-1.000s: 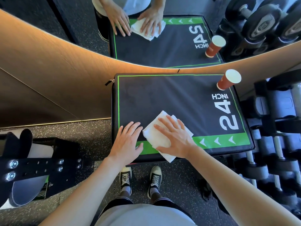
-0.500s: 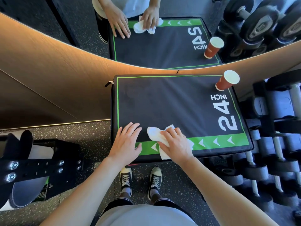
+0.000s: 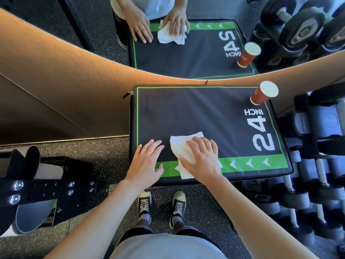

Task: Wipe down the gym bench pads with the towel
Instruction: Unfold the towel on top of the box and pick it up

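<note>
While my right hand (image 3: pixel 202 159) presses the crumpled white towel (image 3: pixel 182 149) with spread fingers, my left hand (image 3: pixel 147 161) lies flat, fingers apart, on the black pad (image 3: pixel 196 113). At two o'clock stands a red paper cup (image 3: pixel 262 94), contents unseen.

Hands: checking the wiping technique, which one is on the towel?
The right hand presses the white towel; the left hand lies on bare pad.

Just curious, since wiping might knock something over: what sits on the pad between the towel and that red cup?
Nothing: the head view shows only bare black pad between the towel, pressed under the right hand, and the red cup at the far right corner.
</note>
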